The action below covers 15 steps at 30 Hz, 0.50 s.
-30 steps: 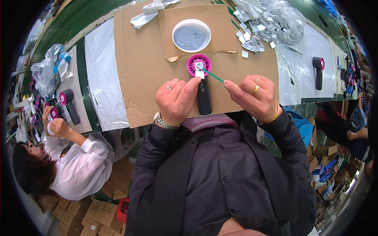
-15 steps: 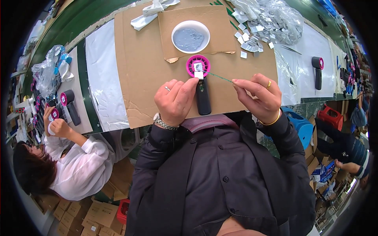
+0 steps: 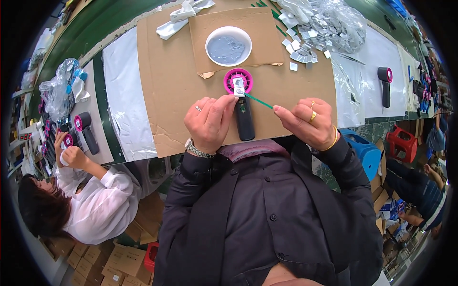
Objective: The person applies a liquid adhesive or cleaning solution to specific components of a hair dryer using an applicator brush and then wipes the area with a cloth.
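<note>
Fan (image 3: 244, 107) — head (image 3: 238, 75) away, handle (image 3: 245, 123) bodyward

This looks like a small assembly workshop. Black handheld fans with round pink fronts (image 3: 245, 121) lie at separate places along a long green-topped desk (image 3: 109, 110), near a heap of small square silvery pieces (image 3: 305, 53). A co-worker in a white shirt (image 3: 107, 207) sits alongside; brown cardboard cartons (image 3: 125, 260) are stacked behind. The warped right edge seems to hold more cartons.

Black sleeves (image 3: 183, 183), silver wristwatch (image 3: 199, 151)
</note>
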### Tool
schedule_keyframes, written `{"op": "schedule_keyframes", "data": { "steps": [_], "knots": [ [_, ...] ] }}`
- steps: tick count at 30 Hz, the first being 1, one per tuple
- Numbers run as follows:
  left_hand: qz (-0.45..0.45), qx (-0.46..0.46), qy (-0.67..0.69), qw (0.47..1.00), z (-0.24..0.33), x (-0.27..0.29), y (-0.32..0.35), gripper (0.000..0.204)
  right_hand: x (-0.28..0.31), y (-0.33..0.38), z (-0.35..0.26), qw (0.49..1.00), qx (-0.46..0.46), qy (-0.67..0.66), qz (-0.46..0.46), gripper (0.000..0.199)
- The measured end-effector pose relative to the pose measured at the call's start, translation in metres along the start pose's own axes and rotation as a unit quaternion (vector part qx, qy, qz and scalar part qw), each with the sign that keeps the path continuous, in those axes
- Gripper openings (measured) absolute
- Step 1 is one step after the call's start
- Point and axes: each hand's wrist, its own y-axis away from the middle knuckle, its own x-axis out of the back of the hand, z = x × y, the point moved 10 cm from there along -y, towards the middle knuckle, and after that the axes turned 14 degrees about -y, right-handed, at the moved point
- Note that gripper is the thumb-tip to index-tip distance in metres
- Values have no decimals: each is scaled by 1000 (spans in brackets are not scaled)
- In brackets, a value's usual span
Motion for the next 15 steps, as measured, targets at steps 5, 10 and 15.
{"op": "schedule_keyframes", "data": {
  "steps": [5,10,15],
  "knots": [
    [2,-1,1,1000,1,1,-1,25,-2,4,-3,1000,14,3,-3,41],
    [1,-5,-2,1000,1,0,-1,25,10,9,7,996,-48,-38,62,32],
    [3,-10,-4,1000,1,0,-1,26,18,19,31,960,-218,-110,139,24]
  ]
}}
